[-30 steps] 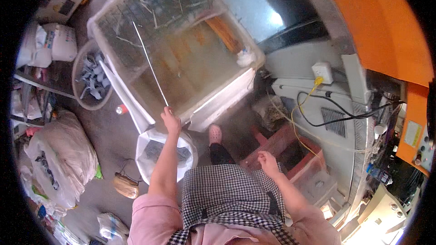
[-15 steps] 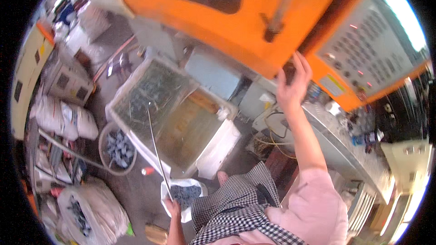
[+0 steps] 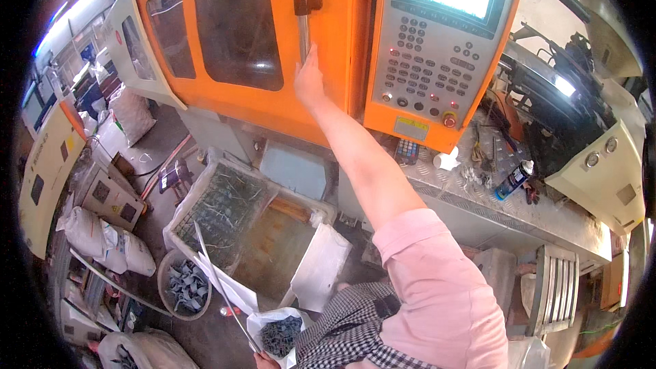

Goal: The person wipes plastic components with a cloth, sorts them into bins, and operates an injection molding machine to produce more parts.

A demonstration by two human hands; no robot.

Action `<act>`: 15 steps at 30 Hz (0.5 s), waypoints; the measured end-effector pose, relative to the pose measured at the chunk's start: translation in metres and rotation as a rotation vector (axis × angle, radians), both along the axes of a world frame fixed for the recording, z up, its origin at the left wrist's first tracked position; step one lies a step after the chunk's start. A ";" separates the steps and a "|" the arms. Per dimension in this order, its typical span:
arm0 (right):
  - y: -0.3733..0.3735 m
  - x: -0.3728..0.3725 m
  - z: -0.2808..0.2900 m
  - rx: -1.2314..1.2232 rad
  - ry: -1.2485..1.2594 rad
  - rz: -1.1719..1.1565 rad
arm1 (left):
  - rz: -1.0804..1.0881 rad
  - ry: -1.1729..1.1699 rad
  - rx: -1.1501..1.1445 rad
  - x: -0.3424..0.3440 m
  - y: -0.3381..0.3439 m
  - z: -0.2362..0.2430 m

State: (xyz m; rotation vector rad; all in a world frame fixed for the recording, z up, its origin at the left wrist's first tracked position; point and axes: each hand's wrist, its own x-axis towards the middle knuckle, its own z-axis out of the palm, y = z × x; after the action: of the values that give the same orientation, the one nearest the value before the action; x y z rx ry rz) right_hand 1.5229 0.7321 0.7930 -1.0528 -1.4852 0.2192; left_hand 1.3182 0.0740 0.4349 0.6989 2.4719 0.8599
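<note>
My right arm reaches up to the orange machine door [image 3: 307, 109]. My right hand [image 3: 309, 83] is at the lower end of its upright metal door handle [image 3: 305, 34], the fingers closed about it and partly hidden. Low in the picture, my left hand [image 3: 265, 361] grips the near end of a long thin metal rod [image 3: 220, 287], which slants up to the left across the edge of a water-filled tub [image 3: 179, 236]. Just right of that hand stands a white bag [image 3: 255, 324] of small dark grey parts [image 3: 280, 336].
Right of the door is a control panel [image 3: 424, 61] with a lit screen. Below it, a spray can [image 3: 514, 180] and a white cup [image 3: 446, 159] stand on a metal ledge. A round bucket [image 3: 164, 287] of grey pieces and filled sacks [image 3: 109, 246] stand left of the tub.
The view has swung up and right. My right hand has gone from the door's lower edge, fingers spread, to the handle. The rod stays in my left hand, now lower in view.
</note>
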 end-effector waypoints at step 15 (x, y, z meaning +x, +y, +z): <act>0.047 -0.046 -0.013 0.187 -0.041 0.149 | -0.106 -0.083 -0.059 0.018 0.013 -0.020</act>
State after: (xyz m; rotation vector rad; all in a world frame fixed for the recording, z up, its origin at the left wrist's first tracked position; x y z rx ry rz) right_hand 1.4772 0.7787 0.7795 -0.8020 -1.5901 0.1606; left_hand 1.3359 0.0866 0.4151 0.7514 2.3543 0.7577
